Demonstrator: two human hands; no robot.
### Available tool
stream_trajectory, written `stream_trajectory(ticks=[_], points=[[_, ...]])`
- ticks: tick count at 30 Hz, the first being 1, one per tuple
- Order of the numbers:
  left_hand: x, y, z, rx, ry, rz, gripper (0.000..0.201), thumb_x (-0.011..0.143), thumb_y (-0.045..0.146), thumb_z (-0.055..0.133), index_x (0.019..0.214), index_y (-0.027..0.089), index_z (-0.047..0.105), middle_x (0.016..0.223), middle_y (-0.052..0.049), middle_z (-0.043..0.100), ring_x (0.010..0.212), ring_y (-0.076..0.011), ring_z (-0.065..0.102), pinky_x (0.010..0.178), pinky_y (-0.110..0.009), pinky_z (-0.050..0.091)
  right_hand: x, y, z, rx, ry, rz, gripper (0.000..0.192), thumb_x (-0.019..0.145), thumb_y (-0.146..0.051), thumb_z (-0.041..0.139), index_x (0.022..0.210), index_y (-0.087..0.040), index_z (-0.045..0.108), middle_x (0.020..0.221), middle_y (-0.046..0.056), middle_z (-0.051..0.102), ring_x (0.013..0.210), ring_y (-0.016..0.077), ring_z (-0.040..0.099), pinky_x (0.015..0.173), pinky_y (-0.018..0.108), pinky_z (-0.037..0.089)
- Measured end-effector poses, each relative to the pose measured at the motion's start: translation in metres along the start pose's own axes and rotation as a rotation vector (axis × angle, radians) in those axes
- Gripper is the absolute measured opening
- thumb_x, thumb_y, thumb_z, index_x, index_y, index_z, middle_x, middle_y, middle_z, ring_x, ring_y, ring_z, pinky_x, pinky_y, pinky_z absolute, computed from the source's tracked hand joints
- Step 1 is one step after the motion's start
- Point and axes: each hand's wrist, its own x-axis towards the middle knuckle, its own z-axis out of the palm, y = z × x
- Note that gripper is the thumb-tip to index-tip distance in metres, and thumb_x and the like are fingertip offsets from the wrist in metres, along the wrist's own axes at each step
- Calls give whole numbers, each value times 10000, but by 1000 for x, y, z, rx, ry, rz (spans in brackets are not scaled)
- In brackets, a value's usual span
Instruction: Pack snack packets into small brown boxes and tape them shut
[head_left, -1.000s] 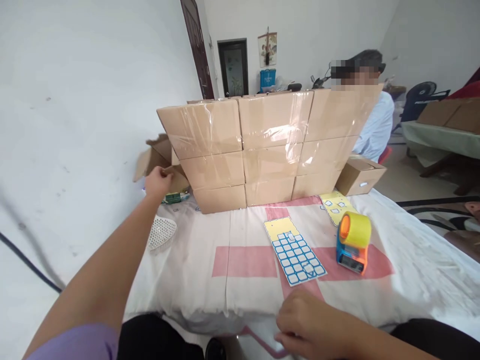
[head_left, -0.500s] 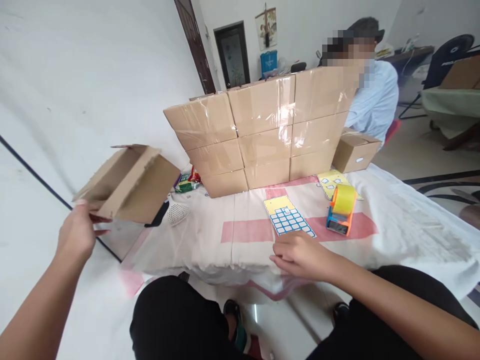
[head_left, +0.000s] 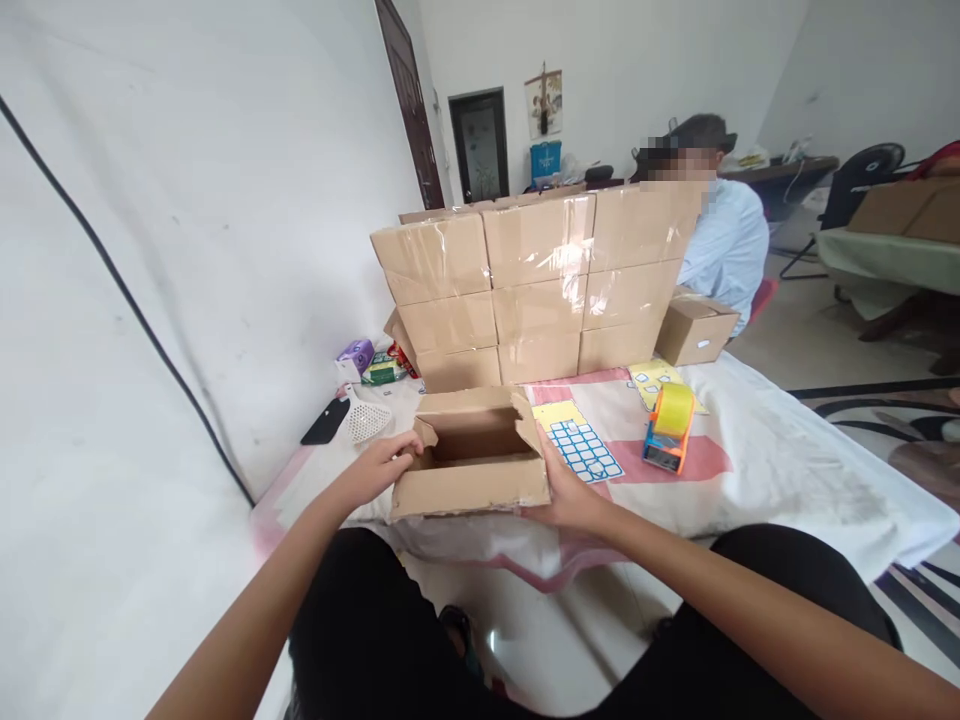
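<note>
A wall of taped cardboard boxes (head_left: 525, 285) stands behind a blue sticker sheet (head_left: 580, 441) and an orange tape dispenser (head_left: 667, 428); a seated person (head_left: 724, 245) sits beyond

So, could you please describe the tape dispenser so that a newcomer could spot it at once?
Start at the wall of sealed cardboard boxes on the cloth-covered table. In front of it, right of the blue-grid sticker sheet, stands the tape dispenser. It alone is orange and blue, carrying a yellow roll.
</note>
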Motion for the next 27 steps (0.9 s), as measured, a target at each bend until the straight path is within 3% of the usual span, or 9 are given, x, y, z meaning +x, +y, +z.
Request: stream_trajectory(ticks=[3, 5, 8, 11, 13, 16, 19, 22, 27], points=[[13, -5, 0, 24, -64, 36, 486, 841, 272, 348, 1215, 245, 656, 1274, -29, 693, 1130, -243, 631, 968, -354, 476, 16, 16, 1, -13, 17, 14, 1484, 676, -468, 899, 1625, -265, -223, 1694, 199, 162, 1551, 432, 218, 1224, 647, 275], [22, -8, -4, 87, -109, 15, 525, 871, 281, 344, 1291, 294, 658, 1369, -11, 662, 1191, -255, 622, 1006, -374, 465, 25, 22, 2, -52, 32, 8, 1477, 675, -482, 896, 1631, -254, -207, 1660, 215, 245, 1511, 454, 288, 1200, 666, 299], [37, -7, -9, 237, -160, -63, 403, 890, 361, 399, 1017, 262, 769, 1125, -87, 752, 1039, -332, 669, 914, -451, 482, 31, 23, 8, -69, 62, -27, 1458, 686, -528, 881, 1635, -267, -195, 1666, 207, 225, 1522, 458, 263, 1218, 678, 257], [55, -2, -13, 317, -175, -78, 345, 863, 423, 480, 722, 202, 704, 843, -144, 718, 902, -369, 668, 853, -486, 472, 33, 21, 16, -8, 82, -17, 1451, 699, -570, 866, 1631, -274, -206, 1699, 186, 130, 1562, 427, 191, 1251, 642, 232], [64, -2, -17, 300, -190, -37, 335, 885, 450, 475, 781, 216, 691, 872, -117, 707, 918, -342, 665, 876, -462, 468, 34, 20, 19, 1, 129, 15, 1430, 715, -588, 847, 1637, -242, -189, 1698, 198, 117, 1565, 424, 181, 1264, 628, 216], [73, -11, -17, 182, -195, 46, 370, 960, 538, 399, 1013, 269, 647, 1194, -71, 676, 1091, -287, 644, 955, -395, 466, 37, 20, 22, -21, 191, 57, 1391, 743, -608, 812, 1641, -203, -169, 1683, 216, 136, 1562, 437, 174, 1268, 633, 200], [75, -32, -4, -154, -3, 118, 346, 942, 584, 476, 1033, 252, 505, 1442, -98, 538, 1386, -310, 476, 1099, -409, 399, 39, 18, 24, -20, 193, 88, 1366, 752, -583, 808, 1643, -224, -163, 1677, 201, 151, 1557, 428, 192, 1269, 631, 209], [74, -57, 11, -447, 222, 105, 338, 881, 521, 574, 1000, 245, 418, 1414, -136, 547, 1423, -327, 433, 1129, -463, 381, 38, 11, 28, -2, 188, 139, 1343, 746, -557, 811, 1652, -253, -132, 1657, 182, 219, 1551, 412, 221, 1275, 616, 230], [87, -107, 4, -557, 401, 10, 397, 932, 564, 236, 897, 220, 430, 1512, -140, 501, 1302, -292, 579, 994, -429, 522, 31, 5, 33, 31, 206, 220, 1228, 757, -588, 765, 1671, -284, 3, 1564, 178, 397, 1522, 431, 283, 1243, 640, 301]])
